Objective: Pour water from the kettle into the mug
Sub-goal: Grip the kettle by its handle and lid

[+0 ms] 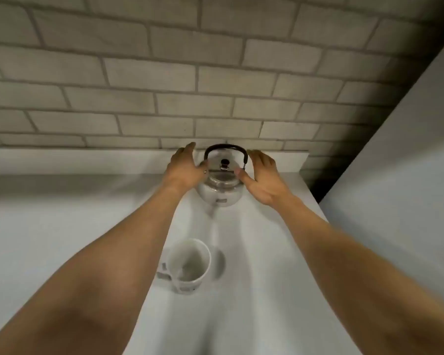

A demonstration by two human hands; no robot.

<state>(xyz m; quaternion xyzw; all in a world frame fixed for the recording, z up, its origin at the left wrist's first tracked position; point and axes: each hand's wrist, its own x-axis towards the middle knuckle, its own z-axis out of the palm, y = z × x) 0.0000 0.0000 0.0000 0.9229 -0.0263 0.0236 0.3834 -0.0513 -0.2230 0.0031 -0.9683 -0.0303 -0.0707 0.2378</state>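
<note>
Kettle [219, 187] upright at back of white desk [267, 278], near brick wall [164, 73]; bail handle [226, 149] up, lid on. Mug [189, 265] nearer, well apart, looks empty. L hand [187, 167] open at kettle's left side, R hand [262, 175] open at right, thumb by lid; neither grip closed on anything. Step: pick-up. Suggest one hand on handle, lift level, bring spout over mug w/o tilting early

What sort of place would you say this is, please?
Probably a kitchen corner: a white counter against a pale brick wall, with a kettle and a mug on it.
</note>
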